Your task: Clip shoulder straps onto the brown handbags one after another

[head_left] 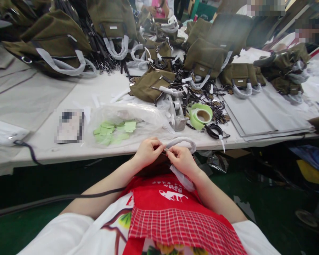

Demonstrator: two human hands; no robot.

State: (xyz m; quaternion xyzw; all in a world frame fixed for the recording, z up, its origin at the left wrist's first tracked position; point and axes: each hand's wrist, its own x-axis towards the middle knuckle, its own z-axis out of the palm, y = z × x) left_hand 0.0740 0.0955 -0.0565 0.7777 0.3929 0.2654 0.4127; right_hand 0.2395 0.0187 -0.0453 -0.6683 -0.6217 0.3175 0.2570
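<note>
An olive-brown handbag [155,166] rests at my lap against the table's front edge, mostly hidden by my hands and forearms. Its handle is wrapped in pale plastic [186,140] and arches up onto the tabletop. My left hand [149,152] is closed, thumb and fingers pinched at the top of the bag. Opposite it, my right hand [183,161] pinches too, the fingertips of both nearly meeting. A small shiny metal piece shows between them; its kind is too small to make out. Loose pale wrapping hangs below my right hand.
On the table lie a clear plastic bag with green paper pieces [105,132], a phone [70,125], a tape dispenser [177,115], a green tape roll [200,115] and a coiled black strap [214,131]. Several olive handbags [61,42] stand behind. A black cable [69,199] crosses my left arm.
</note>
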